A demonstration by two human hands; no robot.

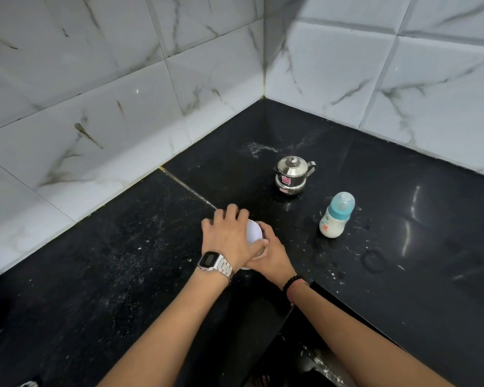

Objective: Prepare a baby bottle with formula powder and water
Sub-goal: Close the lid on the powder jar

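Observation:
A small container with a white lid point(253, 232) stands on the black counter in the middle of the view. My left hand point(229, 236), with a metal watch on the wrist, lies over the lid with its fingers curled round the rim. My right hand point(271, 254) grips the container's body from the right; the body is almost wholly hidden. To the right stands a baby bottle point(336, 216) with a teal collar and clear cap, holding milky white liquid. A small steel kettle point(291, 174) with its lid on stands behind.
The black stone counter point(123, 275) runs into a corner of white marble-look wall tiles point(123, 93). White powder specks and wet ring marks point(373, 261) dot the counter to the right. A step in the counter edge lies under my right forearm.

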